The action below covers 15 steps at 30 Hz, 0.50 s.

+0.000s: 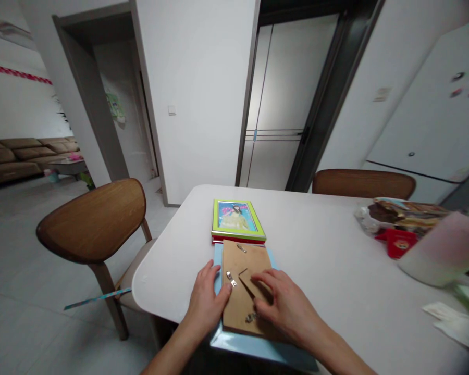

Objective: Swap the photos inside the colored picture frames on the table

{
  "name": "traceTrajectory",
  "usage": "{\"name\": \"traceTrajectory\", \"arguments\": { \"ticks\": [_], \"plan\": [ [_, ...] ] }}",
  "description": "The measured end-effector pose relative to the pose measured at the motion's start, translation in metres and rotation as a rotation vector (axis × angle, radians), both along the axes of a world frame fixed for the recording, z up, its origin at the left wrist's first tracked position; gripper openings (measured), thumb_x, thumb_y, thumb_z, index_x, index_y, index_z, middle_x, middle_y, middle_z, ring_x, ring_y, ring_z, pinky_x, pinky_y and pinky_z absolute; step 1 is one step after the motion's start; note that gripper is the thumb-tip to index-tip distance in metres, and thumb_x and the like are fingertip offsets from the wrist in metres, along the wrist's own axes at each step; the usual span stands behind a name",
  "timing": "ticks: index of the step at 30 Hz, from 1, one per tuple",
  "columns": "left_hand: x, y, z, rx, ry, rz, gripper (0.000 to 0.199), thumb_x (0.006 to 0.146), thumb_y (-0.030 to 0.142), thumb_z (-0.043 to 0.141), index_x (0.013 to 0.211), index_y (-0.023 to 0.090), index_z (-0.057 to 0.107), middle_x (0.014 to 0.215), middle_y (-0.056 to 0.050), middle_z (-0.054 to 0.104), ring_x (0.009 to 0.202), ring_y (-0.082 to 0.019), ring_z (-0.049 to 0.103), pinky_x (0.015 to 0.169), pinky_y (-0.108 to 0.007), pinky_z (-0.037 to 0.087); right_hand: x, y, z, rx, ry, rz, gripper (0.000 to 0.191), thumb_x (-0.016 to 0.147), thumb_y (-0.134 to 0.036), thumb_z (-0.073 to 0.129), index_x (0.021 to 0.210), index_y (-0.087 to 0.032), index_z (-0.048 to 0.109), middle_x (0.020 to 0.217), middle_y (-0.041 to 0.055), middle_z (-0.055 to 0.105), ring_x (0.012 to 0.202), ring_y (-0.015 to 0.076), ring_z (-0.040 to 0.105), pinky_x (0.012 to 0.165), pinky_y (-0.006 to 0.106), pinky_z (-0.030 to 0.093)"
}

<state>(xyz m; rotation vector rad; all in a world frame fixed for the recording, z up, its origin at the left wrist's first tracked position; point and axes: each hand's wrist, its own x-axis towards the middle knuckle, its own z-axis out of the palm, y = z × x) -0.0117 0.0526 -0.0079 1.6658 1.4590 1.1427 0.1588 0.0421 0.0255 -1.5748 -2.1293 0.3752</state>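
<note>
A brown backing board [238,307] with small metal clips lies over a light blue frame [250,346] at the table's front edge. My left hand [208,294] rests along the board's left side, fingers apart, thumb near a metal clip [231,279]. On the right, my right hand [279,302] has its thumb and fingers curled around the raised brown flap [254,286] on the board. Another clip [251,316] sits beside my right thumb. Just beyond the board is a green-edged picture frame [237,219], on top of something red.
The white table [312,250] extends right, where a snack package [406,213], a red packet [400,242], a pinkish translucent container [445,250] and tissues [453,323] lie. Wooden chairs stand at the left [97,224] and far side [363,183].
</note>
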Motion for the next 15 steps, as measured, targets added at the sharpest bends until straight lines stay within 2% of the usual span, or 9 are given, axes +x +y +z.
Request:
{"name": "traceTrajectory", "arguments": {
  "ticks": [3,6,9,12,15],
  "plan": [
    [0.0,0.004,0.011,-0.059,-0.181,-0.023,0.037,0.073,0.031,0.047,0.105,0.014,0.047,0.101,-0.01,0.06,0.092,-0.021,0.056,0.079,-0.034,0.043,-0.007,-0.001,0.013,0.054,0.059,0.046,0.029,0.064,-0.021,0.05,0.092,-0.019,0.058,0.092,0.0065,0.056,0.088,0.0193,0.049,0.079,0.031,0.039],
    [-0.021,0.008,0.016,-0.139,-0.319,-0.022,0.034,0.075,0.034,0.043,0.101,0.012,0.045,0.08,-0.007,0.065,0.068,-0.017,0.062,0.06,-0.027,0.048,-0.004,0.003,0.014,0.078,0.143,0.048,0.033,0.07,-0.03,0.048,0.1,-0.019,0.054,0.1,0.0066,0.055,0.09,0.0184,0.05,0.079,0.031,0.04],
    [-0.059,0.01,0.014,-0.197,-0.377,0.039,0.033,0.072,0.034,0.05,0.097,0.013,0.046,0.074,-0.005,0.065,0.061,-0.015,0.062,0.054,-0.023,0.046,0.015,0.012,0.001,0.05,0.106,-0.103,0.038,0.073,-0.034,0.043,0.105,-0.016,0.051,0.097,0.0086,0.056,0.08,0.0182,0.054,0.073,0.031,0.042],
    [-0.096,0.01,0.005,-0.23,-0.371,0.111,0.031,0.069,0.032,0.054,0.094,0.014,0.048,0.069,-0.003,0.065,0.058,-0.015,0.061,0.052,-0.023,0.046,0.037,0.02,-0.018,-0.038,0.004,-0.249,0.044,0.072,-0.034,0.043,0.11,-0.011,0.049,0.093,0.011,0.058,0.075,0.0194,0.055,0.071,0.032,0.041],
    [-0.119,0.012,-0.005,-0.228,-0.301,0.174,0.024,0.069,0.028,0.052,0.088,0.014,0.05,0.063,-0.002,0.063,0.058,-0.016,0.061,0.052,-0.024,0.047,0.046,0.023,-0.033,-0.102,-0.061,-0.281,0.052,0.07,-0.034,0.044,0.115,-0.009,0.044,0.096,0.0133,0.058,0.082,0.0226,0.055,0.073,0.033,0.04]
  ]
}}
